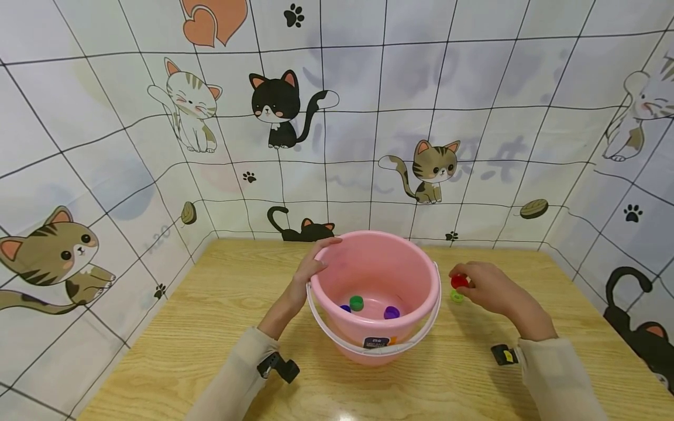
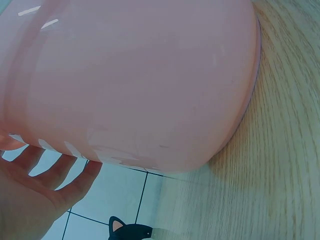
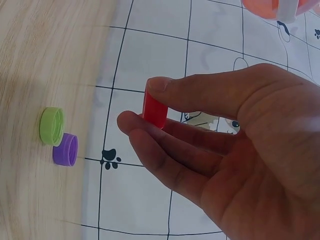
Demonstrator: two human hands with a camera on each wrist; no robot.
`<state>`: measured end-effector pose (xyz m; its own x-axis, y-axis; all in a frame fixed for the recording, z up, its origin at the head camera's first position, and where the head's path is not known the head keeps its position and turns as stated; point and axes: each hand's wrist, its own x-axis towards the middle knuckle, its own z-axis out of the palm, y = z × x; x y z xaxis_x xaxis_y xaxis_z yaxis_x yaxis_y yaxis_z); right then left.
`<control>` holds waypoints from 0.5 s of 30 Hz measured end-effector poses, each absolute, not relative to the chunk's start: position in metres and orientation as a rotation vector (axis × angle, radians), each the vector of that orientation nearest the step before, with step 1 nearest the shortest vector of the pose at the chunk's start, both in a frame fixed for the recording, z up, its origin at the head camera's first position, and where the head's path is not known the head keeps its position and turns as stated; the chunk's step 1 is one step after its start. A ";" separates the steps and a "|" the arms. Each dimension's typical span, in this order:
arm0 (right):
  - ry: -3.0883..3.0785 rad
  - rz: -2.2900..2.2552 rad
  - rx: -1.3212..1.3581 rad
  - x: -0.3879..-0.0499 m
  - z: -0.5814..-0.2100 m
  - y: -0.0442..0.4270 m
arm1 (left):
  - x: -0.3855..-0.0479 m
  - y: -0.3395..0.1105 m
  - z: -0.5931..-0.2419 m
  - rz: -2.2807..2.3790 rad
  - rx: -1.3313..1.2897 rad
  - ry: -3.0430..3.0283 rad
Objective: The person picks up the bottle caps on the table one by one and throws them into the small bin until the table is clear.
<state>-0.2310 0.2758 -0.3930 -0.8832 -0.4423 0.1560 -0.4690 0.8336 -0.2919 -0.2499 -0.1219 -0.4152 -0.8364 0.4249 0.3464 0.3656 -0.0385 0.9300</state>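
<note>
Plastic, by its look, is what the red cap [image 3: 155, 111] is made of. The right hand [image 1: 489, 286] pinches it, thumb on one side and fingers on the other, up off the table [image 1: 237, 292] and to the right of the bucket [image 1: 379, 263]. It is small, and I think it is very light and hard. It should not bend or break much, but its smooth side may slip, and a big squeeze could make it pop out. The best hold is a soft pinch across its round edge.

The lime cap [image 3: 51, 126] and the purple cap [image 3: 69, 150] lie side by side on the table; I cannot tell if they touch. They should feel the same as the red one.

The left hand [image 1: 305, 272] grips the bucket's rim, its fingers spread apart on the outside. The bucket looks light too, so a bump might slide it. The rim is a good place to hold. The white handle [image 1: 375, 351] hangs down in front and may swing.
</note>
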 end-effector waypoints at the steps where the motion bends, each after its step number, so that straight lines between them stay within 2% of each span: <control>1: -2.929 0.499 0.731 -0.231 -0.393 0.275 | -0.250 -0.122 -0.415 2.050 0.883 2.146; 15: -2.918 0.489 0.733 -0.230 -0.394 0.271 | -0.251 -0.123 -0.416 2.052 0.905 2.134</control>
<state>-0.2298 0.2713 -0.3939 -0.8801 -0.4445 0.1668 -0.4746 0.8331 -0.2842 -0.2510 -0.1233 -0.4159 -0.8281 0.4335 0.3555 0.3722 -0.0491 0.9269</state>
